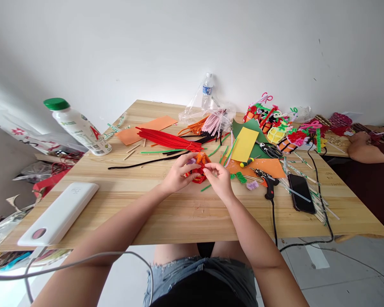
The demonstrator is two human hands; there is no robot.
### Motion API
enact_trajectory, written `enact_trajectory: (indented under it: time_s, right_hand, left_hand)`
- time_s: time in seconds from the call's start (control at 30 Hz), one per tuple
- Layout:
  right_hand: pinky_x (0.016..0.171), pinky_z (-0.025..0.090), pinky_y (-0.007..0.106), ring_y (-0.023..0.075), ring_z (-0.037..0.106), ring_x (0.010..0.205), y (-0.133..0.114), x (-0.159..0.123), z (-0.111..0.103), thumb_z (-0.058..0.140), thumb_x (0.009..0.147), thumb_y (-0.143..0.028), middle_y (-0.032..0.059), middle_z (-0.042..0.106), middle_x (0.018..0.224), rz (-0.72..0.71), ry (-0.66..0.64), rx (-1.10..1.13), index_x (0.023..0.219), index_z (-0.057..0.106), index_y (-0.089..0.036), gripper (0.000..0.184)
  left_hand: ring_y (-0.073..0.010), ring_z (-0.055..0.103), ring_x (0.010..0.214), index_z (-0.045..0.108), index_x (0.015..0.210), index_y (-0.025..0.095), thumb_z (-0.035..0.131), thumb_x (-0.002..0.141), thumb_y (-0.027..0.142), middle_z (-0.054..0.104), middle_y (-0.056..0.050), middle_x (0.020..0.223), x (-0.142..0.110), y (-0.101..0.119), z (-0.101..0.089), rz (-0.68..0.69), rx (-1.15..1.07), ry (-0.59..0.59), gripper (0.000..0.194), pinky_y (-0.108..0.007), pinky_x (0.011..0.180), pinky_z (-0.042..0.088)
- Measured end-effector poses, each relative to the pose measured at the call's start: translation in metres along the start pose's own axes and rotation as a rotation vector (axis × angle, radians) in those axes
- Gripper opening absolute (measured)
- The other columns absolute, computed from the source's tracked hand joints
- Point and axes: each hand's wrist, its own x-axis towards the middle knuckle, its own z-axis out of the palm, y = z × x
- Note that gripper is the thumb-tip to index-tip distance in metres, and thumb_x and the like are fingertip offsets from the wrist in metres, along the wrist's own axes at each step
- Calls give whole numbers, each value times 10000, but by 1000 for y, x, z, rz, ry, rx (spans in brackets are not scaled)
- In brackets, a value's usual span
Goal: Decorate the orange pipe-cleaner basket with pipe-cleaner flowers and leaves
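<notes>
Orange-red craft point(201, 158) between both pinched hands point(178, 174) point(220, 180)

Bright; light probably from left; edges stretched.

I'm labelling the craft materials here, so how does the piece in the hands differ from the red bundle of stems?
Position: the craft piece is between the left hand and right hand, while the red bundle lies on the table.
Shape: the craft piece is compact and partly hidden by fingers; the red bundle is long and narrow.
Colour: the craft piece shows orange and red; the red bundle is red throughout.
Shared: both show red.
</notes>
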Motion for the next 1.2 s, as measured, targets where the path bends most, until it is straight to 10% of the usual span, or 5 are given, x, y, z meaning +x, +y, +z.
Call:
enact_trajectory:
  time_s: [0.4,0.83,1.2]
  right_hand:
    - [708,556,295,157,647,717,0,-1,0,654,779,-253,53,703,852,-18,-6,0,853,684,-183,106]
    - [764,525,334,201,579,847,3,6,-13,506,943,-190,74,616,822,-579,-128,-424,923,689,-209,185]
    - [783,509,341,213,554,847,3,7,-10,472,956,-182,76,588,818,-577,-147,-536,907,645,-203,181]
  left_hand:
    - [-261,551,1182,670,1005,209,637,861,293,551,-136,1300,1,1,0,-12,-16,20,169,-456,969,498]
    - [-258,555,1180,668,1005,204,647,855,315,553,-134,1302,1,0,0,-25,-6,18,187,-452,972,501]
    - [-257,553,1182,669,997,206,643,857,309,552,-134,1298,2,0,0,-27,5,17,177,-450,972,503]
